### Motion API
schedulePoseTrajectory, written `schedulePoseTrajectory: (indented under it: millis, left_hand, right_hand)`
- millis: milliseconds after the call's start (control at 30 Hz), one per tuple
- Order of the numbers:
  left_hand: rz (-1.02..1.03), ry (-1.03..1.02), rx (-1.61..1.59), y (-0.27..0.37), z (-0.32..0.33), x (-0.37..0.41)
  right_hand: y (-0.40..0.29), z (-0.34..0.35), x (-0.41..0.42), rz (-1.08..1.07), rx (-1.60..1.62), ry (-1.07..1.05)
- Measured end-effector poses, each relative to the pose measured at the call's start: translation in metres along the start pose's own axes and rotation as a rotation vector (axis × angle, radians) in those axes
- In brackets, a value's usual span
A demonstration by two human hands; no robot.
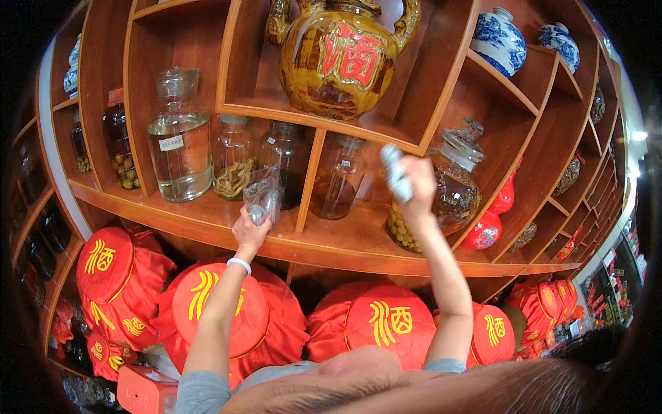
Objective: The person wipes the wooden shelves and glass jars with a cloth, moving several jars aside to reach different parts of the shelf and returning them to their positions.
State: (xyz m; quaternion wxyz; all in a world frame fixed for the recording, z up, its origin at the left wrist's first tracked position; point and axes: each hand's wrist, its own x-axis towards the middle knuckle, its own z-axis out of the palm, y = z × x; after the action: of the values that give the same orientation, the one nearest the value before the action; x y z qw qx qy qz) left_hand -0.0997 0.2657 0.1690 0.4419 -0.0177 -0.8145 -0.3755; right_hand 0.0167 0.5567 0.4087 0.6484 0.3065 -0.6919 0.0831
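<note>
My left hand [251, 227], with a pale bracelet on its wrist, grips the lower part of a small clear container [264, 199] in front of a jar of pale roots [234, 165]. Raised at the right, my right hand [418, 181] holds a crumpled pale cloth [396, 172], blurred, near the shelf's upright edge. Beside that hand stands a stoppered glass jar [456, 181] with dark contents. Between my hands, a brown-tinted glass jar [336, 181] stands in its own compartment. A tall glass jar of clear liquid [179, 150] is left of the roots.
A large brown glazed jug [339, 62] sits in the compartment above. Red cloth-covered jars [390, 323] line the space below the wooden shelf edge [331, 253]. Red gourd-shaped bottles [483, 230] and blue-and-white porcelain jars [499, 44] stand at the right. A red plastic stool [145, 388] is lower left.
</note>
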Motion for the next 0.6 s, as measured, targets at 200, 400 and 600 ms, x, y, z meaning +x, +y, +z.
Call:
schedulePoseTrajectory:
  millis: [200, 400, 600]
  left_hand:
    - [0.011, -0.008, 0.030, -0.005, 0.002, 0.001]
    - [0.001, -0.007, 0.071, -0.007, -0.003, 0.004]
    - [0.015, 0.006, 0.012, -0.005, -0.003, 0.003]
  right_hand:
    - [0.042, 0.024, 0.080, 0.181, -0.158, -0.228]
    - [0.081, 0.088, 0.101, 0.923, 0.202, -1.122]
    - [0.148, 0.152, 0.073, 0.659, -0.528, -1.149]
